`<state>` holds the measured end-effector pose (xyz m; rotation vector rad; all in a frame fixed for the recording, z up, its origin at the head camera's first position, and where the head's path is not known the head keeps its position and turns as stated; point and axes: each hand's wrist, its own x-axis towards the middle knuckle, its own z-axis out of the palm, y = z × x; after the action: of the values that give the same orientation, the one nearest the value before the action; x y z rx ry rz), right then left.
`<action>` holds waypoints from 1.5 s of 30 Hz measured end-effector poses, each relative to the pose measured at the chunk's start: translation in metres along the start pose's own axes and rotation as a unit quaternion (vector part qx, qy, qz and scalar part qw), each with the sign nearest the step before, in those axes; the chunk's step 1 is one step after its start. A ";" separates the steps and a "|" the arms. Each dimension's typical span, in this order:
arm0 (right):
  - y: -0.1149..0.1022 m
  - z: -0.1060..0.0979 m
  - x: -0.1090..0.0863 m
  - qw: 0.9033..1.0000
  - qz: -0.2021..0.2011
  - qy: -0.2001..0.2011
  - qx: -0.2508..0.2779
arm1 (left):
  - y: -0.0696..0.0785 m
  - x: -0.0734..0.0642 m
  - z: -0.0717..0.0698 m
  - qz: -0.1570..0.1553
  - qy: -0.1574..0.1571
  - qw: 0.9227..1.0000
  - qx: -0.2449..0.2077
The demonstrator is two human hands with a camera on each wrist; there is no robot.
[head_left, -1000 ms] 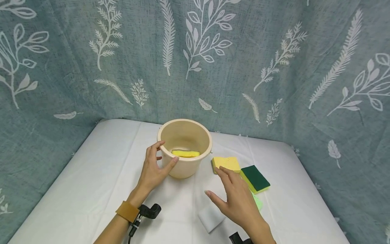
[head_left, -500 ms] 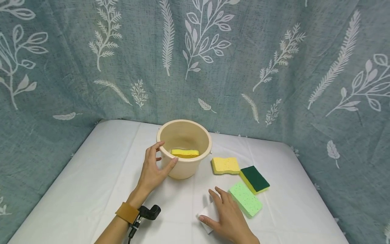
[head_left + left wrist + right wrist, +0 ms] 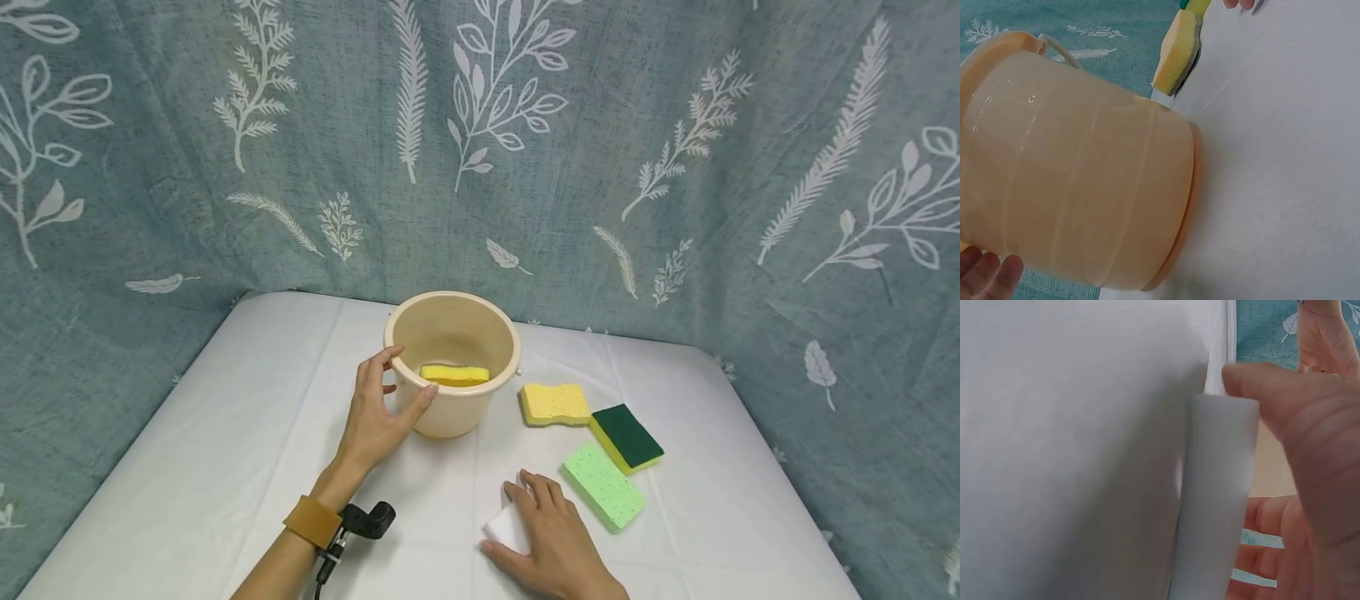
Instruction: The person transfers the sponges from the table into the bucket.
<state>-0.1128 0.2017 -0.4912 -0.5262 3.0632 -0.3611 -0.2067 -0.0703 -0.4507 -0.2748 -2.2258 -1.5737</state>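
A cream plastic bucket point(image 3: 453, 415) stands on the white-covered table, with a yellow sponge point(image 3: 454, 375) visible inside. My left hand point(image 3: 375, 423) holds its near left rim, thumb at the front and fingers around the side; fingertips point(image 3: 988, 275) show against the bucket wall point(image 3: 1085, 169) in the left wrist view. Closer to me, my right hand point(image 3: 551, 537) lies over a white sponge point(image 3: 507, 528) on the table. In the right wrist view the thumb point(image 3: 1310, 419) and fingers flank this white sponge point(image 3: 1217, 494); the hand covers much of it in the head view.
Right of the bucket lies a pale yellow sponge point(image 3: 555, 405). Beside it is a yellow sponge with a dark green scouring face point(image 3: 628, 437). A light green sponge point(image 3: 603, 487) sits just beyond my right hand. A patterned teal curtain point(image 3: 480, 150) hangs behind the table.
My right hand has come down and toward me from above the sponges onto the white sponge, uncovering the light green one. The left hand stays on the bucket rim.
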 end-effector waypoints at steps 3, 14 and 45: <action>0.000 -0.002 0.001 1.000 -0.004 -0.005 -0.004 | -0.001 0.000 0.000 0.000 -0.003 1.000 0.001; -0.002 -0.036 0.002 0.995 -0.031 0.092 -0.009 | 0.001 0.000 0.000 -0.007 -0.004 1.000 0.004; -0.017 -0.131 0.092 0.958 -0.139 0.162 0.192 | -0.002 0.001 -0.002 0.001 -0.009 1.000 0.004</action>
<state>-0.2005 0.1854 -0.3573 -0.9563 3.0791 -1.1279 -0.2079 -0.0726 -0.4514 -0.2895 -2.2441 -1.5684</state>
